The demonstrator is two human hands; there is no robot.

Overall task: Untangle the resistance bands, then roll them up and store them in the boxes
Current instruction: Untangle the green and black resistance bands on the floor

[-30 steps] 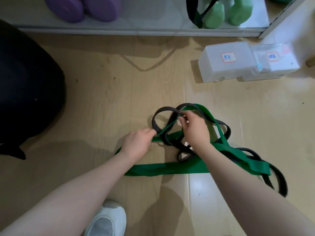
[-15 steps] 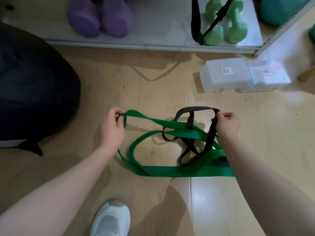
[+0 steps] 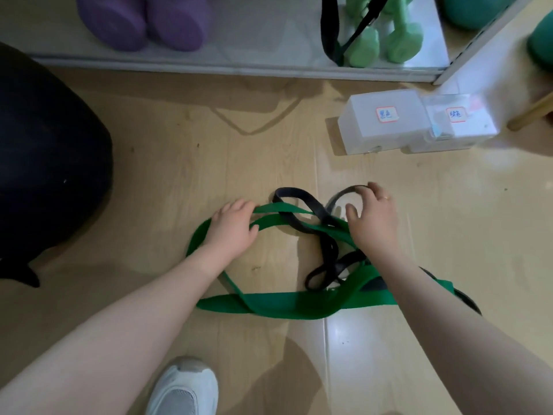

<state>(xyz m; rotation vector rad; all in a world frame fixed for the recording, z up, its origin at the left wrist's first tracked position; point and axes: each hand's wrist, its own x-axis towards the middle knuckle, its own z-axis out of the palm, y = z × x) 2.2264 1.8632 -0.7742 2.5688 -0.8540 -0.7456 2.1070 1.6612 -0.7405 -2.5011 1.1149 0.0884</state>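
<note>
**Working two tangled bands apart on the floor**

Lying on the wooden floor [image 3: 179,163] in front of the person, the green band [image 3: 278,305] and the black band [image 3: 326,250] are still looped through each other. The left hand [image 3: 232,230] rests on the green band's left loop, fingers curled over the strap where two green runs lead off to the right. The right hand [image 3: 374,223] reaches over the knot, its fingertips pinching the far loop of the black band while the thumb is held apart from them. The black band crosses over and under the green runs between the hands, and another stretch of it shows beyond the right forearm.

Two pale lidded boxes [image 3: 386,127] with small labels sit side by side, well beyond the right hand. A white shoe [image 3: 184,387] shows at the bottom edge. A low shelf [image 3: 254,46] at the top holds purple [image 3: 143,19] and green dumbbells [image 3: 380,40].
</note>
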